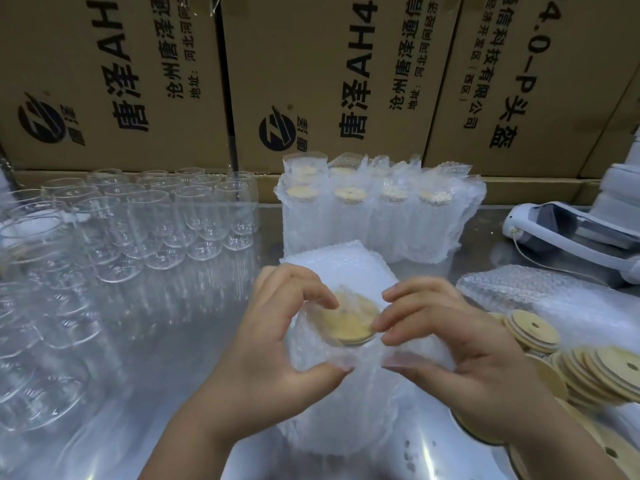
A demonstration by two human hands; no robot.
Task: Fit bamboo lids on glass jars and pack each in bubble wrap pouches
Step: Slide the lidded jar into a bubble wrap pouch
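A glass jar capped with a round bamboo lid (348, 322) stands inside a bubble wrap pouch (329, 407) at the centre, near me. My left hand (277, 344) pinches the pouch's open edge on the left of the lid. My right hand (446, 344) pinches the edge on the right, fingertips touching the lid's rim. The jar's glass body is hidden by the wrap. Several bare glass jars (145, 216) stand in rows at the left. Loose bamboo lids (585, 365) lie heaped at the right.
Several packed jars in pouches (377, 209) stand at the back centre. A stack of flat pouches (346, 268) lies behind my hands, another (540, 292) at the right. A white device (571, 230) sits at the far right. Cardboard boxes (311, 74) wall the back of the metal table (166, 348).
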